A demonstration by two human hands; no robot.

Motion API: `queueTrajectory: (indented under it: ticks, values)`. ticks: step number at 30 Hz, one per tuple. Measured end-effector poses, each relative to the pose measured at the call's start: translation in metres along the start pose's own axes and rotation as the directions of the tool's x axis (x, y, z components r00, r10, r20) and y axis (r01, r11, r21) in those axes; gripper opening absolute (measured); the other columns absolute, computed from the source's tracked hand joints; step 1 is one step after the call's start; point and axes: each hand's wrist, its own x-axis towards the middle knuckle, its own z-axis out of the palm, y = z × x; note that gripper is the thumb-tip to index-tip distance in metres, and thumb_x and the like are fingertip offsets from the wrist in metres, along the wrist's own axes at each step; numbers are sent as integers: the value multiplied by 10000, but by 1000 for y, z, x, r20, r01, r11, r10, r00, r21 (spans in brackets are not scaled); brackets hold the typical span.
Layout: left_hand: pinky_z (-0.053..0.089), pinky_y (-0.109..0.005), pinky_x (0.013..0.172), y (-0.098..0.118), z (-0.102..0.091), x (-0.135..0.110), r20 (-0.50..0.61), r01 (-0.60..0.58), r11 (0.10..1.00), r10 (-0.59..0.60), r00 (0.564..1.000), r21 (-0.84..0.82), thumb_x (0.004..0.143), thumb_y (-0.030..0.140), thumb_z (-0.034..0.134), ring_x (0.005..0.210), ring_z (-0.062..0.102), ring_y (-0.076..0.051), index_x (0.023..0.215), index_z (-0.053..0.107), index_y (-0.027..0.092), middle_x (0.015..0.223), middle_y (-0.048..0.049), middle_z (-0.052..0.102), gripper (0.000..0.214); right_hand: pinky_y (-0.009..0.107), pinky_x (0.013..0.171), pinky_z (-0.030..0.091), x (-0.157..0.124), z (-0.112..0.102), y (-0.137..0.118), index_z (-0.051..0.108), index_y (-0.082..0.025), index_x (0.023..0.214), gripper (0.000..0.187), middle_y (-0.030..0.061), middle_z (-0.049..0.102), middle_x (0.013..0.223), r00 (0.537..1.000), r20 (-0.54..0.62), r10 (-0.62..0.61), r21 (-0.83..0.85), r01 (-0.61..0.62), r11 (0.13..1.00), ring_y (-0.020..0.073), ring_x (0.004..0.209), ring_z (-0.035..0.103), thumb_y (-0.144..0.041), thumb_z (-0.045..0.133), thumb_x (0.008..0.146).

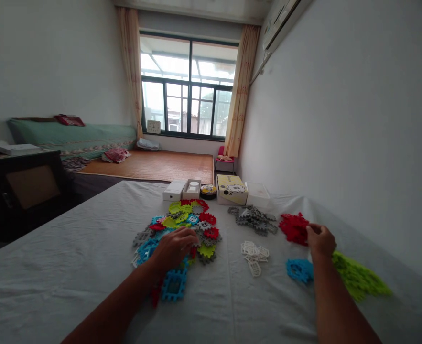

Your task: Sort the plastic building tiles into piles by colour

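My left hand (177,247) is over a mixed heap of interlocking plastic building pieces (177,221) in red, blue, lime, grey and white. Its fingers curl down into the heap, and what they grip is hidden. A blue square piece (174,285) lies just below that hand. On the right, my right hand (321,239) pinches at the edge of a pile of red pieces (292,228), its fingertips closed on a red piece. Around it lie blue pieces (298,270), partly behind my wrist, and a lime-green pile (361,277). Grey pieces (254,220) and white pieces (254,255) form separate piles between my hands.
A pale cloth (70,267) covers the table. Along its far edge stand a white box (175,190), an open box (191,189), a round tin (208,192), a yellow printed box (232,189) and a clear container (258,193). Beyond is a bed (153,165).
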Motion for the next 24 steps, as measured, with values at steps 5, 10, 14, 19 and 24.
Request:
queueTrajectory:
  ticks: [5,10,14,19,24]
  values:
    - [467,-306,879,-20,-5,-2,-147,247,965,-233,961,88,868,157,488,970,611,-172,971,681,255,1012,-9,684,240,397,677,443,-1,14,2,685,-141,901,317,147,692,804,995,92,-27,-27,29,999,302,744,618,-342,527,713]
    - [450,-319,910,-29,-9,-5,-111,285,956,-276,955,73,873,186,495,971,604,-174,991,683,254,1018,-14,680,232,443,895,410,-8,16,-14,640,-128,974,323,176,656,1058,901,-2,-433,-108,431,896,310,985,598,-251,435,758]
    - [461,-285,865,-14,-10,-4,163,117,993,-120,979,24,845,276,586,976,588,-183,954,692,261,991,-6,671,153,407,938,415,-29,13,-47,617,-147,980,301,142,656,1061,802,-28,-597,12,598,802,268,1006,594,-239,404,790]
    - [441,-335,914,3,-5,-5,259,76,993,-98,961,93,740,383,711,1068,531,-231,1105,635,310,1169,-20,578,379,412,940,430,-68,18,-91,605,-180,981,263,105,644,1093,689,43,-724,175,708,684,245,1039,579,-218,411,808]
    - [450,-348,882,6,-1,-4,243,145,968,-193,951,203,692,395,747,1059,517,-254,1072,620,262,1117,-51,572,422,400,936,447,-97,18,-114,607,-198,972,242,83,648,1120,633,102,-768,297,717,630,225,1041,587,-187,426,810]
